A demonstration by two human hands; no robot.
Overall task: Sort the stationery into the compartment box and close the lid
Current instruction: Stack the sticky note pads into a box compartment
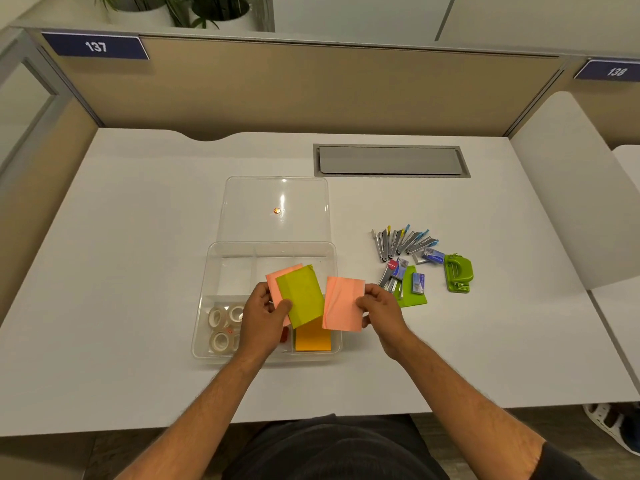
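Two hands work over my clear plastic compartment box (211, 271). My left hand (263, 320) pinches a green sticky note pad (300, 295) on a pink one (277, 277). My right hand (381, 308) pinches another pink sticky note pad (343, 303). Clear tape rolls (223, 327) sit in the near-left compartment, the clear lid (273, 199) lies open behind.

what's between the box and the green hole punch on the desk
In the head view, staplers and small staple boxes lie on the desk between the box and hole punch.
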